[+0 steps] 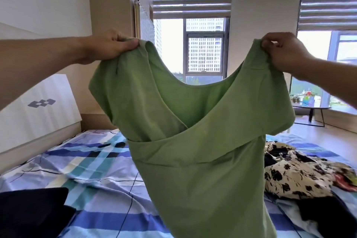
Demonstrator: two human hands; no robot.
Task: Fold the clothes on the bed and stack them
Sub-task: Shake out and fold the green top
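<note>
A green wrap-front dress (193, 121) hangs spread in the air above the bed, its front facing me. My left hand (110, 45) pinches its left shoulder and my right hand (284, 52) pinches its right shoulder, both held at the same height. The dress drops past the bottom of the frame and hides the middle of the bed. A pile of unfolded clothes, a cream garment with black flowers (295, 176) on top, lies on the bed to the right. A dark folded garment (32, 212) rests at the lower left.
The bed (92, 160) has a blue, teal and white checked sheet and a white headboard (38, 110) at the left. Windows with half-drawn blinds fill the far wall. A small round table (311, 108) with flowers stands at the right.
</note>
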